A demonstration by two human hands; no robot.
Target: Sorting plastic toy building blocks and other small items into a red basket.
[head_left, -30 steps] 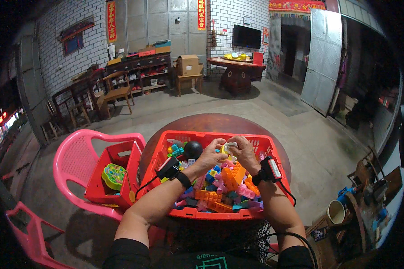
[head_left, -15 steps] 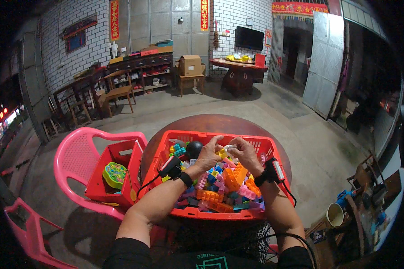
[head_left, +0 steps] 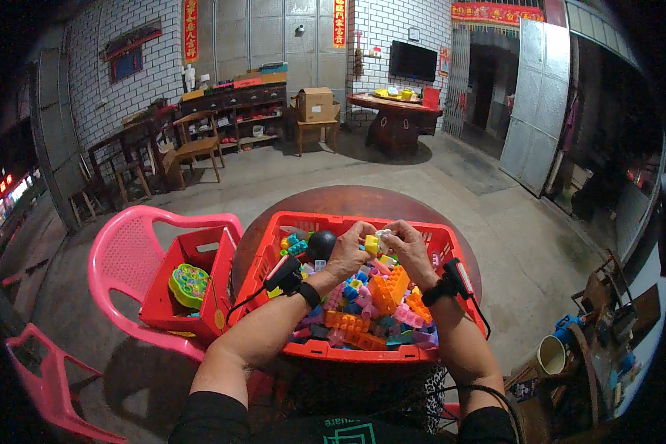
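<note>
Over the far part of a red plastic basket (head_left: 362, 355), my two hands are close together. My left hand (head_left: 348, 253) is closed, with a yellow toy brick (head_left: 371, 243) at its fingertips. Between the fingers of my right hand (head_left: 411, 251) is a small white toy piece (head_left: 383, 236), right beside the yellow brick. Whether the two pieces touch is hard to make out. Below lie many loose building bricks, among them a large orange brick (head_left: 389, 290) and a pink brick (head_left: 408, 316). A black ball (head_left: 321, 246) rests left of my left hand.
The basket stands on a round brown table (head_left: 333, 198). At its left, a pink plastic chair (head_left: 129, 244) bears a red box (head_left: 163, 314) with a green toy (head_left: 189, 286) inside. A cream bucket (head_left: 551, 354) stands at the lower right. Furniture lines the far wall.
My fingertips have come nearer each other. The yellow brick now shows at my left fingertips, beside the white piece in my right hand. The view has shifted slightly.
</note>
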